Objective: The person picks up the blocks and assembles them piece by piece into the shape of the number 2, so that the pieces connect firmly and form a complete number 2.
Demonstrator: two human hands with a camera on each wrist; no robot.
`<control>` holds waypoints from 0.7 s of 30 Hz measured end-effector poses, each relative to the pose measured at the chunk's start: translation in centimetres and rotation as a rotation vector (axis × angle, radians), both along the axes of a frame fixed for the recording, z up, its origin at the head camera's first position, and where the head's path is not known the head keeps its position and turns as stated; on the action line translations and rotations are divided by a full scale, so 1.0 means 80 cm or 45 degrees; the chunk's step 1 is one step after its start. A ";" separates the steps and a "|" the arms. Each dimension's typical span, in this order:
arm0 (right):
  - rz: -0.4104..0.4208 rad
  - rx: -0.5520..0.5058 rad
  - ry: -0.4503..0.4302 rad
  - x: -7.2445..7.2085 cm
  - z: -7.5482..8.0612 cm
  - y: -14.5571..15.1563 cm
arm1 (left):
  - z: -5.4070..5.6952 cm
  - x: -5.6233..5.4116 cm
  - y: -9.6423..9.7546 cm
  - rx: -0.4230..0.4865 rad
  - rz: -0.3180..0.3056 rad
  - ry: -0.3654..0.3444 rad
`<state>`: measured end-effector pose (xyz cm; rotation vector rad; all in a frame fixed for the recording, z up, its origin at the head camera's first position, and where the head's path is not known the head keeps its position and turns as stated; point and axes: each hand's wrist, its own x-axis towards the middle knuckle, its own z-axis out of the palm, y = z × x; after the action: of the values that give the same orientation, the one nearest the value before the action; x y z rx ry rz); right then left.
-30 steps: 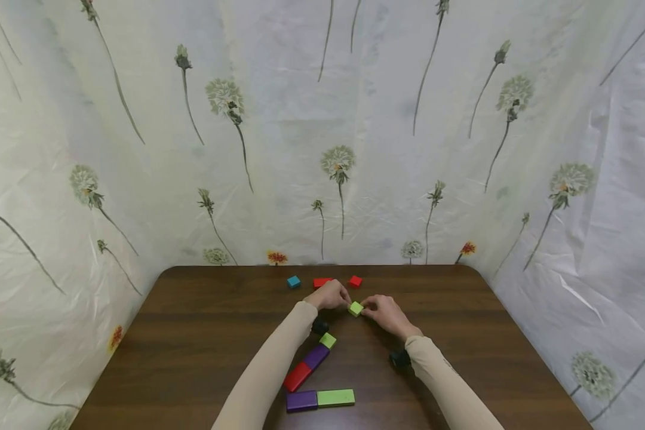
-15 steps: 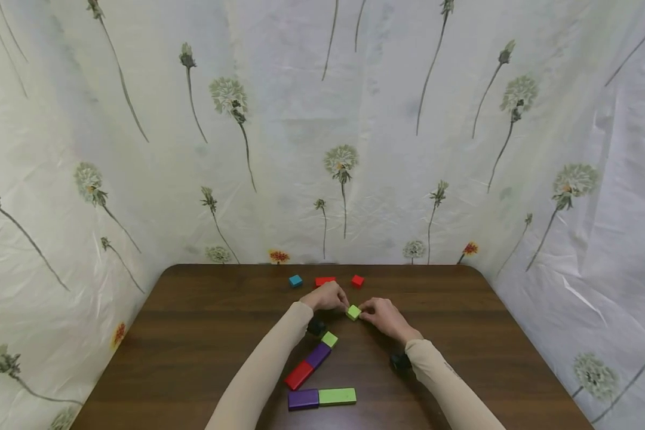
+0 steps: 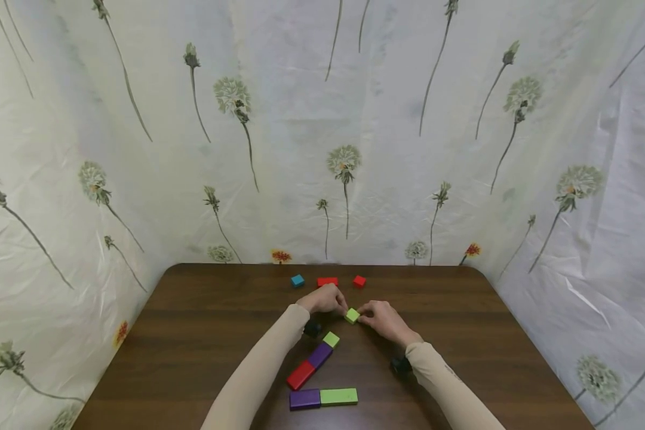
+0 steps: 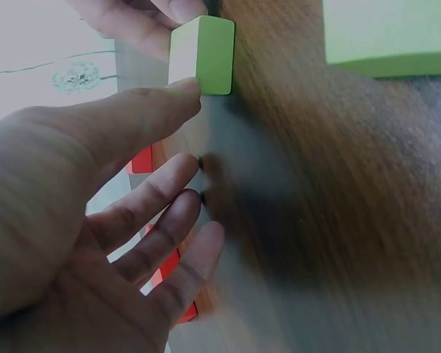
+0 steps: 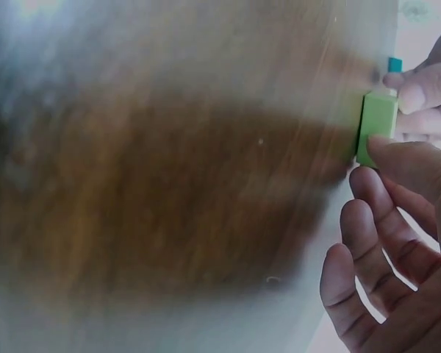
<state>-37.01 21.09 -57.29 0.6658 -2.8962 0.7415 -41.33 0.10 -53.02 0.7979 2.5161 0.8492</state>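
Both hands meet at a small green block [image 3: 352, 316] near the middle of the table. My left hand [image 3: 326, 298] holds its left side; in the left wrist view the thumb lies on the block [image 4: 215, 55] while the other fingers spread loosely below. From the opposite side my right hand [image 3: 386, 319] grips it, thumb against the block [image 5: 378, 125] in the right wrist view. Nearer to me a slanting row joins a red block [image 3: 301, 375], a purple block [image 3: 319, 355] and another small green block [image 3: 331, 339], the row's far end.
In front, a purple block [image 3: 304, 399] lies end to end with a long green block [image 3: 338, 396]. Along the far edge sit a blue block [image 3: 298, 280], a red oblong block [image 3: 327, 280] and a small red block [image 3: 359, 281]. A flowered curtain [image 3: 285, 155] hangs behind the table [image 3: 204, 346].
The two hands have brought the small green block a little toward me and to the left, closer to the slanting row. The other blocks stay in place; the head view has shifted slightly.
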 end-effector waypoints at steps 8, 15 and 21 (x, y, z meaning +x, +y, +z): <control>0.064 -0.017 0.000 0.006 0.004 -0.006 | -0.002 0.001 -0.009 0.014 -0.029 -0.012; 0.091 -0.004 0.020 0.010 0.001 -0.011 | 0.000 0.009 -0.017 0.017 -0.062 0.010; 0.147 0.001 0.049 0.013 0.002 -0.014 | 0.000 0.013 -0.024 0.008 -0.046 -0.004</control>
<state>-35.94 19.96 -57.14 0.8433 -2.8435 0.7316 -40.26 -1.81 -53.02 0.8411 2.4899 0.8462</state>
